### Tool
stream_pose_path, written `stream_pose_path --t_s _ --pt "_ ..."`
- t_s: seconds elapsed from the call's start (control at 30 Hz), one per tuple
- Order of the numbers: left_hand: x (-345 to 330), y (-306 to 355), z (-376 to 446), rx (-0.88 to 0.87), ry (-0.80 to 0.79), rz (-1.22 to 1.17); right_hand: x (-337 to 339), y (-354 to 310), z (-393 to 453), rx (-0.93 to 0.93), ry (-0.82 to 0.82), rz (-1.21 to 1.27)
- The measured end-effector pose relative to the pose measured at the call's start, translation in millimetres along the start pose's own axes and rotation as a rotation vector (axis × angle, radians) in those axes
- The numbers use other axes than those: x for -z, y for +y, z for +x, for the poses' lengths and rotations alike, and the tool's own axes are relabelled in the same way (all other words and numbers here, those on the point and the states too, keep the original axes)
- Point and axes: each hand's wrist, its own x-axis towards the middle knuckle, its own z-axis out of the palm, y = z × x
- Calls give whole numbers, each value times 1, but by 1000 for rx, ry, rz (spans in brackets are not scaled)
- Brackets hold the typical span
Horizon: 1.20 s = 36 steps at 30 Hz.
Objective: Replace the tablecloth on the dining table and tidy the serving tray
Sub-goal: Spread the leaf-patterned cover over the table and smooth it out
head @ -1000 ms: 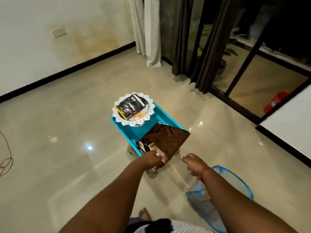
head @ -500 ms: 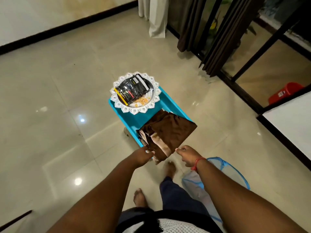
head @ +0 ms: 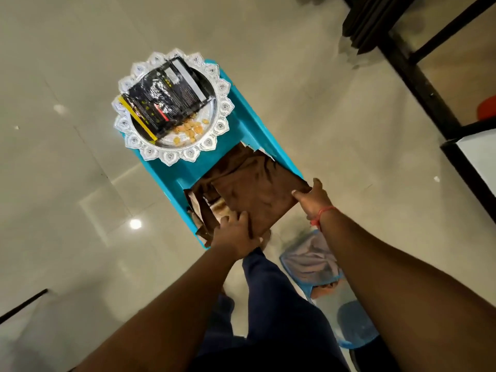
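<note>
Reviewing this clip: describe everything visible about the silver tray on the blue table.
The silver tray is round, shiny and metallic-looking, with a scalloped, petal-like embossed rim. It sits flat on the far end of the blue table, its rim overhanging the table's edges. A crumpled black snack packet with a yellow edge lies across it, and small golden snack pieces are scattered on the near side of its surface. Neither hand touches it; the brown cloth lies just short of it.
</note>
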Motion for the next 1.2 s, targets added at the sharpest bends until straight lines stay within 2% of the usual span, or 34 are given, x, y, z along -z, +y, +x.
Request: stream_pose_path --t_s 0.17,0.27,0.37,0.43,0.63,0.8,0.97,1.07,1.2 --pt "-14 17 29 40 -78 -14 -3 -1 25 -93 -216 31" --pt "-12 17 36 55 -115 -34 -8 -4 27 -120 -159 98" --pt "-10 14 38 60 -136 -40 -11 -13 21 -9 -23 -51" --pt "-9 13 38 62 -116 -46 -16 -23 14 39 -12 -63" --pt "-2 10 19 48 80 -52 -30 -63 -28 -140 -277 459" --pt "19 -12 -9 76 269 -247 -33 -79 -78 -169 -340 672" --pt "49 -45 -52 -33 338 -367 -34 -95 -142 -85 -330 719" --pt "64 -70 -88 -93 334 -572 -41 -105 -192 -11 -336 682" --pt "81 -108 -141 -105 351 -915 -67 -117 -263 107 -435 619"
